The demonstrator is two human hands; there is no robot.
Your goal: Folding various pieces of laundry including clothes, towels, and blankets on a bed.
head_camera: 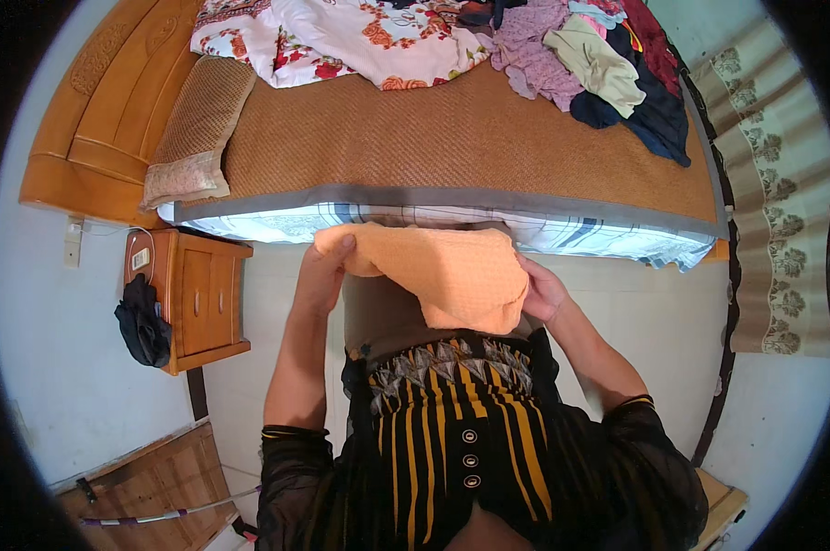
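Observation:
An orange textured cloth [456,268], folded over on itself, hangs between my two hands in front of my lap. My left hand [327,270] pinches its upper left end, with the thumb lying on top. At the cloth's right edge, my right hand [542,289] grips the fabric, its fingers partly hidden behind it. Just beyond the cloth is the near side of a bed with a brown woven mat [415,138] on top. The cloth covers part of the checked sheet [263,222] on the bed's side.
A floral blanket [360,41] and heaped clothes [594,62] lie across the bed's far side. A pillow [198,131] rests by the wooden headboard [105,103]. At left stands a nightstand [205,296] with a black cloth item [143,324]. Curtains [766,186] hang at right.

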